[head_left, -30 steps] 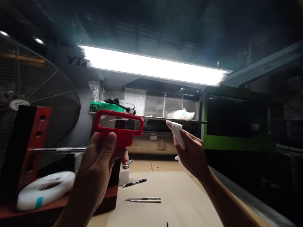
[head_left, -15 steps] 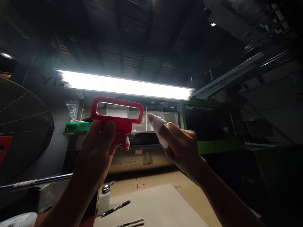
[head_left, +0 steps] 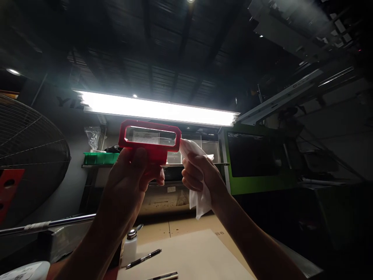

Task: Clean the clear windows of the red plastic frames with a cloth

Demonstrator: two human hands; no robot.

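Up in front of the long glowing light tube (head_left: 157,110), the left hand (head_left: 131,182) is clamped on the stem of a red plastic frame with a clear rectangular window (head_left: 150,137), the right hand (head_left: 199,175) closed on a crumpled white cloth (head_left: 198,194) touching the frame's right end, above the tan cardboard-covered surface (head_left: 189,252) with its black pen (head_left: 143,258).

A dim factory workshop is showing here: a long fluorescent light (head_left: 157,110) is glowing across the middle, a green moulding machine (head_left: 256,163) is standing at right, and a caged industrial fan (head_left: 29,155) is sitting at left.
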